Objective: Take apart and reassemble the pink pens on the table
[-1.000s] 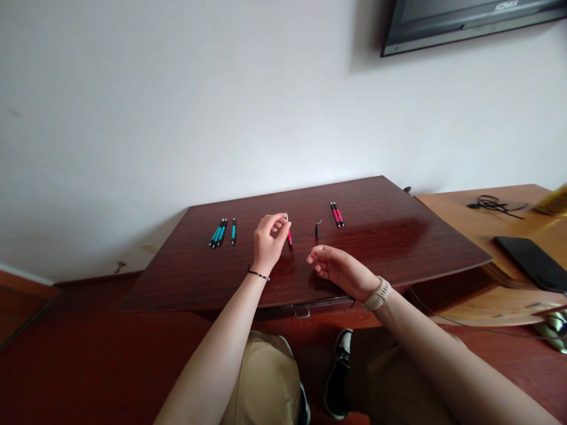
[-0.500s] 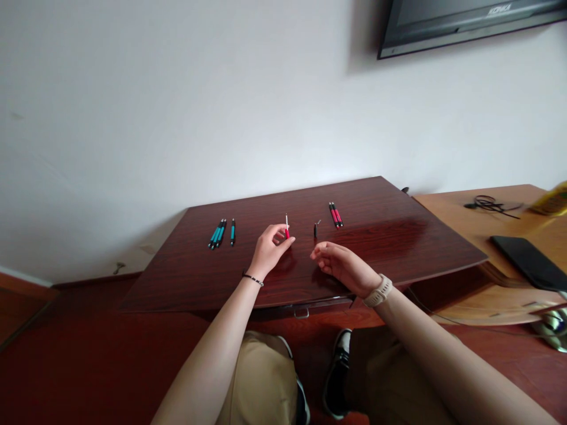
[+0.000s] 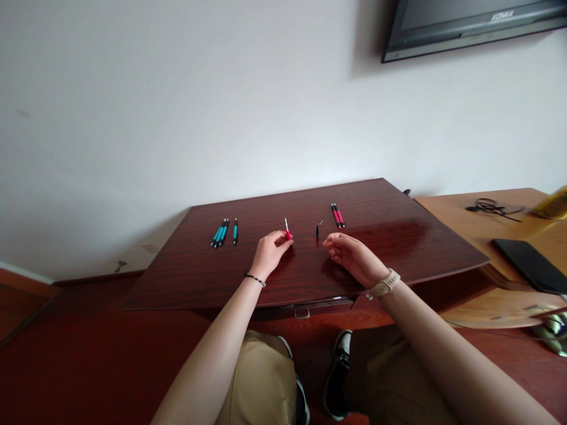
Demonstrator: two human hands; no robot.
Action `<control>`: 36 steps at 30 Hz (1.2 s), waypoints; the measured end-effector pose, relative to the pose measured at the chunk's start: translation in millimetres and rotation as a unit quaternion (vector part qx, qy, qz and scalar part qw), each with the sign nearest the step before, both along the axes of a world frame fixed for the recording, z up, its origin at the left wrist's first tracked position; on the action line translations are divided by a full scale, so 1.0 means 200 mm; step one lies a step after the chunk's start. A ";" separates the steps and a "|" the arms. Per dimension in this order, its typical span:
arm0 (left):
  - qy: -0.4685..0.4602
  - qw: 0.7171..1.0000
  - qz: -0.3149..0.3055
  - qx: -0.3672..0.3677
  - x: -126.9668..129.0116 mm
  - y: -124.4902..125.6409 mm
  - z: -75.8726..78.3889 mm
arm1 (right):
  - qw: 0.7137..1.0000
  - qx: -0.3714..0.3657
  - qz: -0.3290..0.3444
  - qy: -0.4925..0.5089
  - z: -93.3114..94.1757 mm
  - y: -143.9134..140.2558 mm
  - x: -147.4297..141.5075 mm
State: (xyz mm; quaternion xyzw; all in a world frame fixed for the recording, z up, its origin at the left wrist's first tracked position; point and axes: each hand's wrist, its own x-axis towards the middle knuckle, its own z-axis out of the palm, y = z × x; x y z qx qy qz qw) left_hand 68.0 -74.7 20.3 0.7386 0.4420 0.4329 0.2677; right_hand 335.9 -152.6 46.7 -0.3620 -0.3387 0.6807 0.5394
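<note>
My left hand [image 3: 269, 254] rests on the dark red table [image 3: 398, 248] and pinches a red pen part [image 3: 287, 228] with a thin white tip pointing up. My right hand [image 3: 352, 255] hovers just right of it, fingers loosely curled and holding nothing. A small black pen piece [image 3: 318, 228] lies on the table just beyond the right hand's fingertips. Two red pens [image 3: 337, 215] lie further back on the right. Several teal pens [image 3: 224, 231] lie at the left.
A lighter wooden desk [image 3: 496, 236] adjoins on the right, with a black cable [image 3: 489, 206], a dark flat device [image 3: 529, 263] and a yellow object [image 3: 553, 203]. A screen [image 3: 469, 23] hangs on the white wall. My knees and a shoe [image 3: 339, 366] show below the table.
My left hand has lowered onto the table with the red pen part. My right hand has moved forward and right, closer to the black piece.
</note>
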 end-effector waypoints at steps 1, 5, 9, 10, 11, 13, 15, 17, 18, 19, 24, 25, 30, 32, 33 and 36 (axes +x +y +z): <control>0.002 1.000 0.001 -0.001 0.00 0.00 0.00 | 1.000 -0.001 -0.007 -0.001 0.00 0.01 0.01; 0.014 1.000 0.006 0.001 0.00 -0.01 0.01 | 0.999 0.010 -0.038 -0.019 0.00 0.03 0.02; 0.025 1.000 -0.001 0.011 0.00 0.00 0.00 | 0.992 0.045 -0.088 -0.076 -0.02 0.07 0.05; 0.028 1.000 -0.004 0.011 0.00 0.00 -0.01 | 0.987 0.059 -0.105 -0.103 -0.03 0.09 0.05; 0.030 0.999 -0.006 0.010 0.00 0.00 -0.01 | 0.980 0.077 -0.121 -0.137 -0.03 0.11 0.06; 0.032 0.999 -0.009 0.003 0.00 0.00 -0.01 | 0.957 0.120 -0.149 -0.219 -0.06 0.16 0.08; 0.036 0.999 -0.010 -0.006 0.00 0.00 -0.02 | 0.926 0.164 -0.168 -0.296 -0.08 0.21 0.10; 0.046 0.999 -0.010 -0.011 0.00 0.01 -0.02 | 0.886 0.195 -0.185 -0.378 -0.10 0.27 0.12; 0.053 0.998 -0.009 -0.012 0.00 0.01 -0.02 | 0.864 0.205 -0.192 -0.419 -0.11 0.29 0.12; 0.059 0.998 -0.008 -0.012 0.00 0.01 -0.02 | 0.841 0.213 -0.195 -0.458 -0.12 0.32 0.13; 0.077 0.997 0.000 -0.004 0.00 0.00 -0.02 | 0.733 0.283 -0.169 -0.595 -0.18 0.48 0.13; 0.078 0.997 0.000 -0.001 0.01 0.00 -0.01 | 0.716 0.292 -0.161 -0.614 -0.19 0.52 0.13; 0.067 0.998 -0.002 0.010 0.02 0.00 -0.01 | 0.634 0.307 -0.130 -0.697 -0.21 0.60 0.10; 0.054 0.999 -0.008 0.004 0.02 0.01 -0.01 | 0.618 0.301 -0.127 -0.715 -0.20 0.60 0.09; 0.047 0.999 -0.011 0.000 0.02 0.01 -0.02 | 0.615 0.299 -0.124 -0.719 -0.20 0.59 0.09; 0.033 0.999 -0.009 -0.004 0.02 0.02 -0.02 | 0.616 0.295 -0.117 -0.721 -0.19 0.58 0.09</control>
